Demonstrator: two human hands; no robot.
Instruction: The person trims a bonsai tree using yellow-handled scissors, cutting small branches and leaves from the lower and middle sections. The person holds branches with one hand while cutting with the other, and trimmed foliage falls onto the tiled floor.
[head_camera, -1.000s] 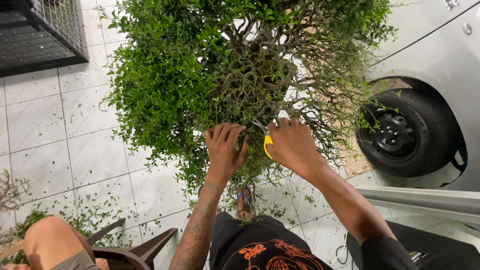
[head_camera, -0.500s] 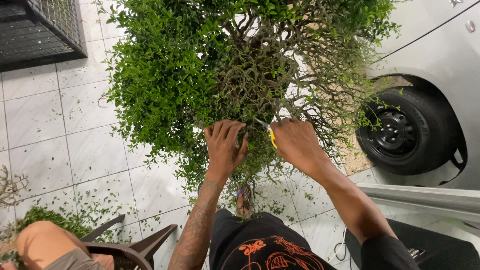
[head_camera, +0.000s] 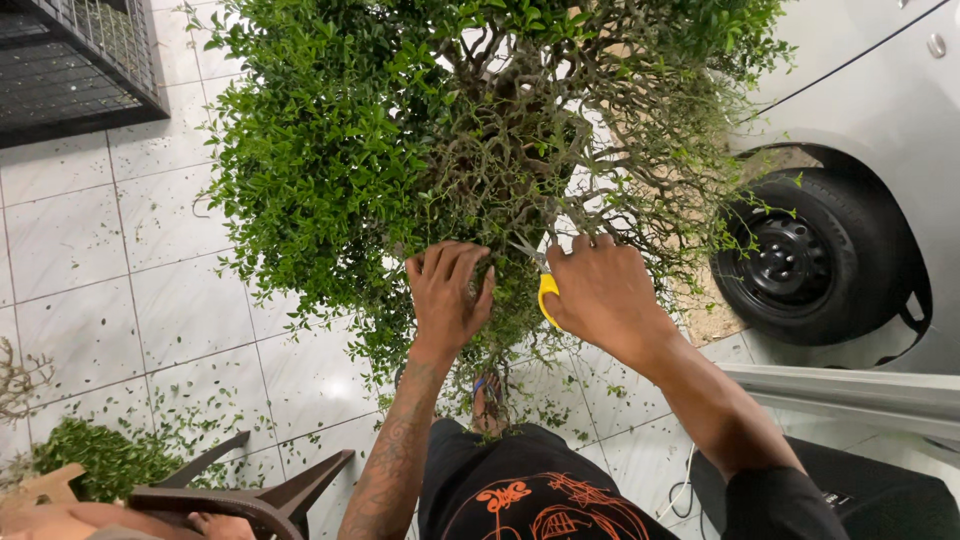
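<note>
The left hand (head_camera: 447, 292) grips a bunch of thin twigs low in the bush (head_camera: 420, 150), fingers curled into the leaves. The right hand (head_camera: 603, 295) is clenched around yellow-handled scissors (head_camera: 541, 280), with the blades pointing into the bare branches just beside the left fingers. To cut well, I think it is better to pull the twigs aside, keep the fingertips away from the blades, and snip close to the branch.

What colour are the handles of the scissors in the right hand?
Yellow. The scissors' handle shows beside the right hand in the head view.
</note>
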